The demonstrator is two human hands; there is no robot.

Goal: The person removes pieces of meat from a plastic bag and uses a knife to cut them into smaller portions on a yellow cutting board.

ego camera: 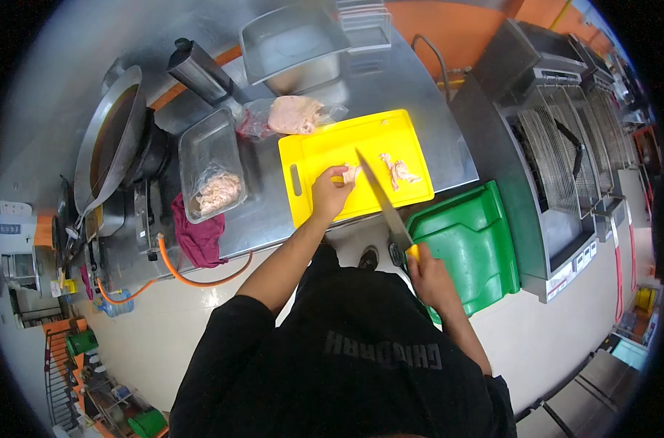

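Note:
A yellow cutting board [321,150] lies on the steel table before me. My left hand [332,191] pinches a small pale piece of raw meat [352,174] against the board. In my right hand [430,276] is a long kitchen knife [384,202] by its yellow handle, the blade slanting across the board with its tip just past that piece. Right of the blade lie several raw scraps [399,171]. At the board's far edge rests a larger block of raw meat [295,114], partly on a clear plastic bag [255,117].
Left of the board, a clear tray [211,131] holds cut meat [219,192] beside a maroon cloth [198,235]. A deep steel pan [293,49] stands behind; a large wok [113,137] is at left. A green bin [466,246] and fryer baskets [562,148] are at right.

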